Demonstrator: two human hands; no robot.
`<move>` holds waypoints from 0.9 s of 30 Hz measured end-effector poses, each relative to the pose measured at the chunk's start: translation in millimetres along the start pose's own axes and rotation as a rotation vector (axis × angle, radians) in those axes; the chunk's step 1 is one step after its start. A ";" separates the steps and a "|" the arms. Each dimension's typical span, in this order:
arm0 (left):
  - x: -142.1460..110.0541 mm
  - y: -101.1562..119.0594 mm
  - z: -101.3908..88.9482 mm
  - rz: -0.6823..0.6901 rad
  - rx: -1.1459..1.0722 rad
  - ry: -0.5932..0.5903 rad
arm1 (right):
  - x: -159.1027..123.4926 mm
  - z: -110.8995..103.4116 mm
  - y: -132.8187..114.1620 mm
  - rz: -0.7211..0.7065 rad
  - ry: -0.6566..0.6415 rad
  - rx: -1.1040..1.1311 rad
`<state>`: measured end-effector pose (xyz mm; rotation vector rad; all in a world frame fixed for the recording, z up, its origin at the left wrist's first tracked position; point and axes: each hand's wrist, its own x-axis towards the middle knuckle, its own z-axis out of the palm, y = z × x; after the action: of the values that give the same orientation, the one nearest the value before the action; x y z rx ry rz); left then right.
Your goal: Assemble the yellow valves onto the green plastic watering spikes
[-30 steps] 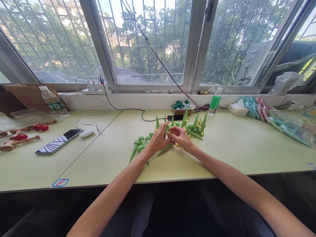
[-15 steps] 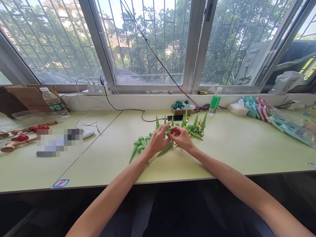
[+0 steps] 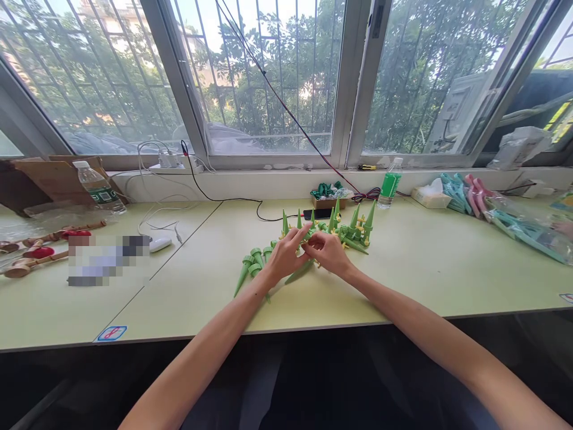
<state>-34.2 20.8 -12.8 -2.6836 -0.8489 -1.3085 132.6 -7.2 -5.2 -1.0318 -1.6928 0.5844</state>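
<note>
green spikes (image 3: 244, 275): smooth plastic | tabletop (image 3: 403, 263): pale, satin | bottle (image 3: 389, 184): clear plastic

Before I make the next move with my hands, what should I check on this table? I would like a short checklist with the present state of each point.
1. Left hand and right hand close together, over the table: ok.
2. Secure grip between the fingertips: cannot tell, the fingers hide it.
3. Green cones at the right pointing up: not ok for all, one lies flat.
4. Green cones at the left away from the front edge: ok.
5. Bottle with green label upright, away from both hands: ok.
</note>
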 end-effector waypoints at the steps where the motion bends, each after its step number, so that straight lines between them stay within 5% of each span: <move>1: -0.1 -0.3 0.2 -0.001 -0.006 0.005 | -0.2 -0.2 -0.2 -0.008 -0.009 -0.003; 11: -1.6 -1.8 1.2 -0.039 -0.061 0.026 | -0.3 -0.1 -0.7 -0.015 -0.092 0.119; 27: 1.1 2.9 -0.4 -0.028 -0.105 0.037 | -3.6 -5.7 -14.9 -0.024 -0.210 0.019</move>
<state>-32.5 18.8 -11.2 -2.7255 -0.8396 -1.4440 133.0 -18.5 6.6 -0.9616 -1.8761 0.7126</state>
